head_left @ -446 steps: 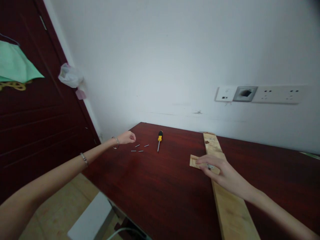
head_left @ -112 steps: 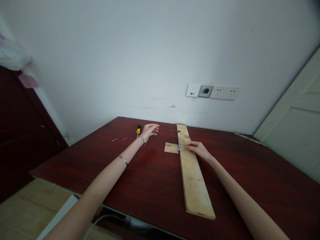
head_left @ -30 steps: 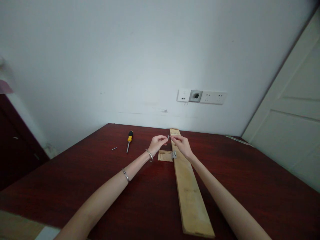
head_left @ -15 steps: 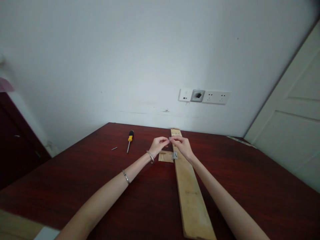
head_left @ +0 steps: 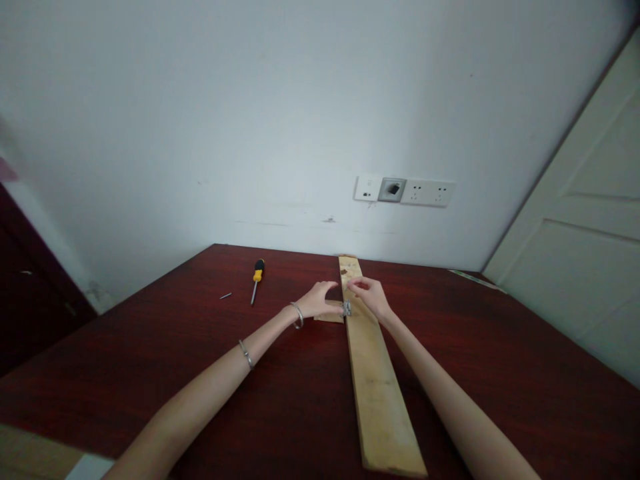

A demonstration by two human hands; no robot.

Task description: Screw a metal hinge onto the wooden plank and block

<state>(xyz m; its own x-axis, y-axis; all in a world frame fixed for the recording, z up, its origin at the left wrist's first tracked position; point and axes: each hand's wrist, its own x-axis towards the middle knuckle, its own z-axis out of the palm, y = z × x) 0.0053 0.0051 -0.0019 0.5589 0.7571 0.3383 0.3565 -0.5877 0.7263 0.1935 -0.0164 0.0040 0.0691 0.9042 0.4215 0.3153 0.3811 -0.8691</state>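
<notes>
A long pale wooden plank (head_left: 374, 380) lies on the dark red table (head_left: 500, 373), running away from me. A small wooden piece (head_left: 325, 316) sits against its left edge, joined to it by a small metal hinge (head_left: 347, 308). My left hand (head_left: 315, 301) lies over the small piece, its fingers curved round it and reaching to the hinge. My right hand (head_left: 369, 295) hovers just above the plank beside the hinge. Its fingertips are pinched together on a tiny screw that I can barely make out.
A screwdriver (head_left: 257, 275) with a yellow and black handle lies at the back left of the table, and a loose screw (head_left: 226, 295) lies to its left. The wall carries a strip of sockets (head_left: 404, 191). A white door (head_left: 585, 247) stands at the right.
Half a second ago both hands were pinched together above the hinge. Since then my left hand has dropped onto the small wooden piece. My right hand stays pinched, slightly lower.
</notes>
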